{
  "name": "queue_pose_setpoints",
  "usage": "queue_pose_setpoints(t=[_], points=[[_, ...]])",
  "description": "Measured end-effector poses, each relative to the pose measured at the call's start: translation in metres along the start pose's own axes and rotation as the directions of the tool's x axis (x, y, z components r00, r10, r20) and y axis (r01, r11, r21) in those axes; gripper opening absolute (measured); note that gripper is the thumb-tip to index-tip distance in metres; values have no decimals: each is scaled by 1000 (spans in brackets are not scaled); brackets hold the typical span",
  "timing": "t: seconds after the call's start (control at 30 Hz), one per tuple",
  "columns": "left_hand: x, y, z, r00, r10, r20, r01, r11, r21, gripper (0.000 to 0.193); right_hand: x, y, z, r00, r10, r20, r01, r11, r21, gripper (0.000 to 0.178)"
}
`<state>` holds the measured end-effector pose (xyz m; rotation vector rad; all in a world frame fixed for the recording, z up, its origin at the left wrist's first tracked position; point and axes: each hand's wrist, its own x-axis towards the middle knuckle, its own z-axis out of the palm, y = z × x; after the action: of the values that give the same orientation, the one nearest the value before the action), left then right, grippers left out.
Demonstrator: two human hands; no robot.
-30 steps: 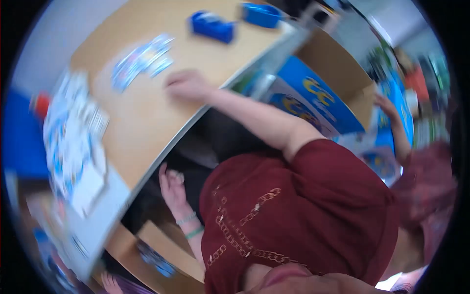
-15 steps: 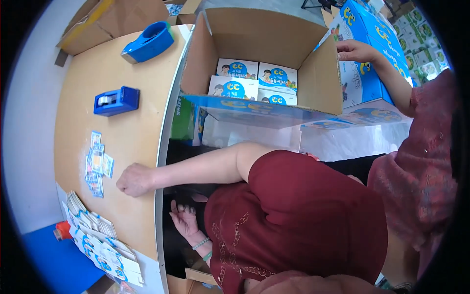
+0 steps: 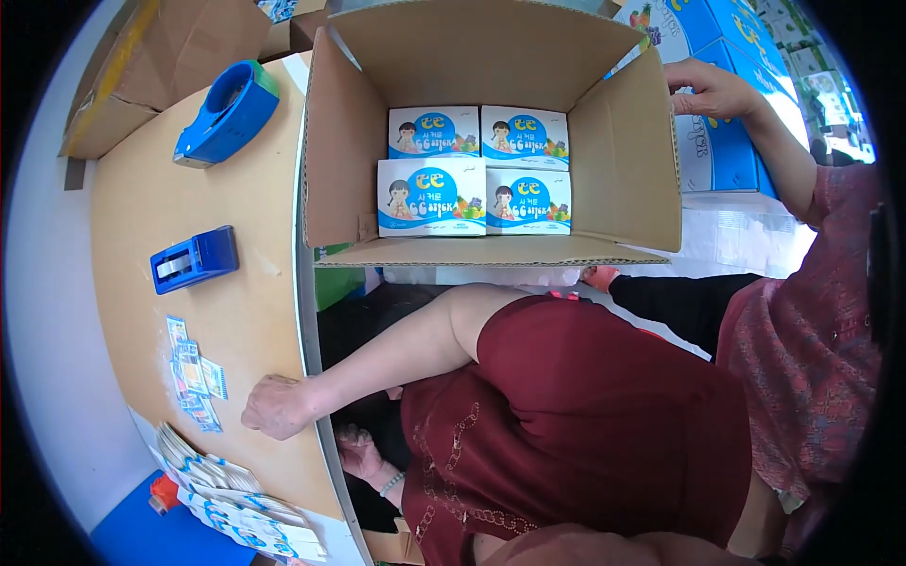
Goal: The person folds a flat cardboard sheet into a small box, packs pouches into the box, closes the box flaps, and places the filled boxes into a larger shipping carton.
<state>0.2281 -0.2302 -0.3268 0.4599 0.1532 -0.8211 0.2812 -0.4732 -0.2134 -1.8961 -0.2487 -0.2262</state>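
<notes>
My right arm stretches left from a dark red sleeve, and my right hand [image 3: 279, 407] rests in a fist on the light wooden table [image 3: 260, 321]. Just left of it lies a cluster of small printed sachets [image 3: 193, 370]. No object shows in the fist, whose palm side is hidden. My left hand [image 3: 360, 453], with a beaded bracelet at the wrist, sits low beside the table edge, partly in shadow. Its fingers are loosely bent and nothing shows in them. Before me stands an open brown carton [image 3: 618, 156] holding white and blue printed boxes [image 3: 432, 196].
Another person's hand [image 3: 710, 90] touches the carton's right edge, in front of blue and white cartons [image 3: 736, 141]. On the table are a blue tape dispenser [image 3: 212, 255], a larger blue dispenser [image 3: 231, 113] and fanned stacks of flat printed packs [image 3: 250, 519]. Brown cardboard [image 3: 179, 57] stands behind.
The view has shifted. The carton now shows more of its inside, and its boxes face me more squarely. My right hand stays in a fist on the table; my left hand is more hidden.
</notes>
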Motion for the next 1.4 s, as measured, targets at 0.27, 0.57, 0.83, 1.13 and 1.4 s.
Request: queue_pose_setpoints(t=[0.27, 0.57, 0.83, 1.13, 1.4], points=[[15, -12, 9, 999, -20, 31, 20, 1000, 5, 41, 4, 4, 4, 1000, -6, -26, 6, 1000, -26, 16], [-7, -27, -4, 991, 6, 134, -8, 1000, 18, 60, 4, 7, 6, 996, -24, -81, 18, 997, -74, 15], [-16, -37, -15, 966, 73, 248, -58, 996, -66, 58, 5, -2, 5, 998, 39, -58, -46, 993, -111, 16], [-26, -41, -18, 966, 137, 218, -137, 990, -16, 57, 5, -5, 2, 996, 75, -43, -79, 990, -113, 19], [-39, -38, -20, 964, 169, 205, -174, 985, 5, 58, 3, 0, 4, 998, 35, -48, -36, 999, 0, 15]])
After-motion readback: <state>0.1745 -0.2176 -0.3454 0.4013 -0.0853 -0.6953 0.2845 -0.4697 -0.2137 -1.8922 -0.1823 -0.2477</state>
